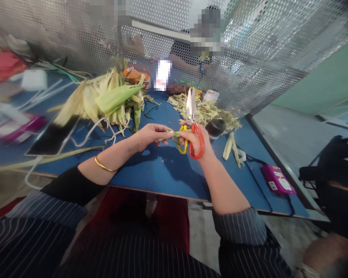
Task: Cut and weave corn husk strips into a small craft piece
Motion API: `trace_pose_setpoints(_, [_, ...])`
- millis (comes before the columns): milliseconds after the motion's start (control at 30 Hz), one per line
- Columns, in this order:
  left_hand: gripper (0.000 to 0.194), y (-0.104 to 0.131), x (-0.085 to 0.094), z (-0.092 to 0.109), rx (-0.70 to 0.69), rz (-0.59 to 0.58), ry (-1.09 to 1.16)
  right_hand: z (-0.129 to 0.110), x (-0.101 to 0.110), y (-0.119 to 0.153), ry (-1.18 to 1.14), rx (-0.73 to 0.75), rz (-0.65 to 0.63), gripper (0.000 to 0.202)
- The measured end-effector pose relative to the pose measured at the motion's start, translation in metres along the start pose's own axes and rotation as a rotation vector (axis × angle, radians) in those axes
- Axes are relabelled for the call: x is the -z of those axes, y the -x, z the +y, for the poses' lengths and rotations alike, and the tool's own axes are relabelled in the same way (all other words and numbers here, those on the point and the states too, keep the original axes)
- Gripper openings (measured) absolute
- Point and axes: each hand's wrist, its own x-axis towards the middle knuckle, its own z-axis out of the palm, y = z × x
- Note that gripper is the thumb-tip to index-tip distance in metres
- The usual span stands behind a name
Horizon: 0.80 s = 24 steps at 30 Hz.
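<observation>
Dark pinstriped cloth [118,251] fills my six. Left hand [154,136] and right hand [196,142] (holding red-and-yellow-handled scissors [190,117]) pinch a thin yellow-green strip [176,134], nine-to-three.

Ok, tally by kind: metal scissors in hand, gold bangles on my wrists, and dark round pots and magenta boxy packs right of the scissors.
Metal scissors with red and yellow handles: 1
Gold bangle: 1
Dark round pot: 1
Magenta boxy pack: 1
Total: 4

Blue tabletop [159,112] affords a channel between corn husks [113,98] and a shredded heap [213,112]; scissors [190,117] (points facing away) obstruct its right.
</observation>
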Motion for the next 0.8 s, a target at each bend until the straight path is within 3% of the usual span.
trace_pose_setpoints(300, [0.029, -0.001, -0.001, 0.000, -0.025, 0.036, 0.031, 0.004, -0.002, -0.001, 0.052, 0.065, 0.032, 0.039])
trace_pose_setpoints(400, [0.031, -0.005, 0.001, -0.003, -0.094, 0.148, -0.030, 0.000, 0.004, -0.001, 0.175, 0.193, 0.138, 0.038])
trace_pose_setpoints(500, [0.029, -0.008, 0.007, -0.005, -0.248, 0.345, -0.214, -0.008, 0.013, 0.001, 0.275, 0.287, 0.196, 0.042])
trace_pose_setpoints(633, [0.022, -0.006, 0.010, -0.002, -0.424, 0.582, -0.549, -0.012, 0.014, 0.004, 0.212, 0.152, 0.139, 0.042])
trace_pose_setpoints(700, [0.017, -0.001, 0.008, 0.000, -0.505, 0.587, -0.674, -0.008, 0.008, 0.003, 0.092, 0.043, 0.129, 0.044])
trace_pose_setpoints(800, [0.017, 0.004, 0.000, 0.000, -0.616, 0.477, -0.845, 0.002, -0.002, 0.001, -0.081, -0.081, 0.091, 0.047])
